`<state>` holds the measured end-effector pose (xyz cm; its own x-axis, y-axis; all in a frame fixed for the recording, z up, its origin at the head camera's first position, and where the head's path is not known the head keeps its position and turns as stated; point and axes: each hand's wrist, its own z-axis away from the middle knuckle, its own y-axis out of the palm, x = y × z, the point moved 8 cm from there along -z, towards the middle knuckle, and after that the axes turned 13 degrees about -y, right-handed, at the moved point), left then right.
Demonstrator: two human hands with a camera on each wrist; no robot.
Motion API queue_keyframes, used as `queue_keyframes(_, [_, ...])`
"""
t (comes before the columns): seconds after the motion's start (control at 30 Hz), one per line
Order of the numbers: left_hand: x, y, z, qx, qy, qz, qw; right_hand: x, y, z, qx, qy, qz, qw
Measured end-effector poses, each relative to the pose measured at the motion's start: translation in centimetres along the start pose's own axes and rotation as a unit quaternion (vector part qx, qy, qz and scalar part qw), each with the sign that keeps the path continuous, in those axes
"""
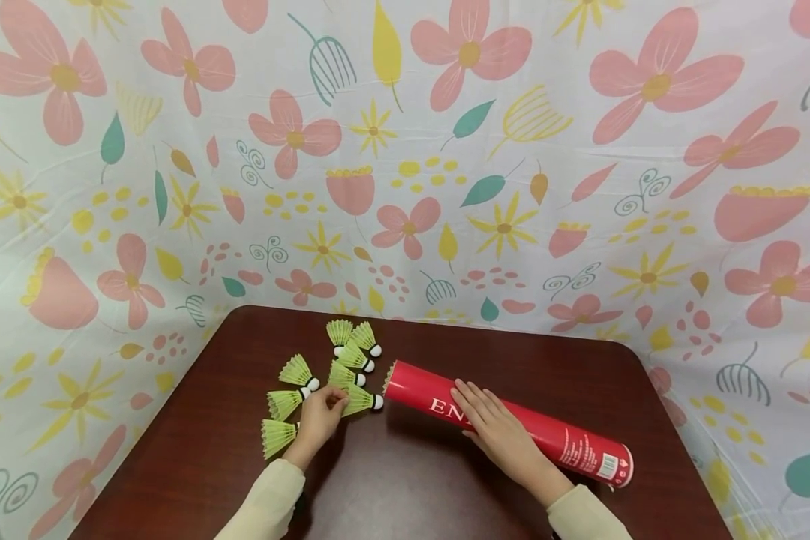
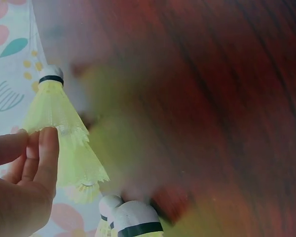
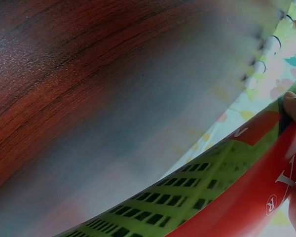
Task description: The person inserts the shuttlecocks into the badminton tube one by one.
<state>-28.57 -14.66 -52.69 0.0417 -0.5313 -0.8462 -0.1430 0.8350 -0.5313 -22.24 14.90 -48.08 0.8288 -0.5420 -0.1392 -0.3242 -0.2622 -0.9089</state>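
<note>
My left hand (image 1: pixel 322 420) pinches the yellow-green nylon skirt of a shuttlecock (image 1: pixel 359 401) between thumb and fingertips. Its white cork, banded in black, points right, close to the open end of a red shuttlecock tube (image 1: pixel 432 395). The left wrist view also shows this shuttlecock (image 2: pixel 52 103), cork upward, its skirt overlapping another behind the fingers. A green skirt edge (image 1: pixel 388 375) shows at the tube's mouth. Across the middle of the tube lies my right hand (image 1: pixel 499 431), fingers over the far side and thumb on the near side, holding it on the table.
Several shuttlecocks (image 1: pixel 351 357) lie in a row behind the left hand, and another group (image 1: pixel 285 403) lies to its left. The dark wooden table (image 1: pixel 405 480) ends at a flower-printed cloth (image 1: pixel 405 187) hanging behind and at both sides.
</note>
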Motion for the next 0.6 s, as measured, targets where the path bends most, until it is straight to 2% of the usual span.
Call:
queue_keyframes(0.27, [-1.2,-0.6,0.0,-0.024,0.033,0.001,0.9992,0.0,0.2,-0.2,-0.001,0.011,0.005,1.0])
queue_keyframes(0.5, [-2.3,-1.6,-0.1,-0.047,0.038,0.024,0.9979,-0.1,0.2,-0.1,0.001,0.011,0.006,1.0])
queue_keyframes(0.6, [-2.9,-2.2,-0.1,-0.064,0.052,0.044,0.9956,-0.2,0.2,0.0,0.001,0.006,0.011,1.0])
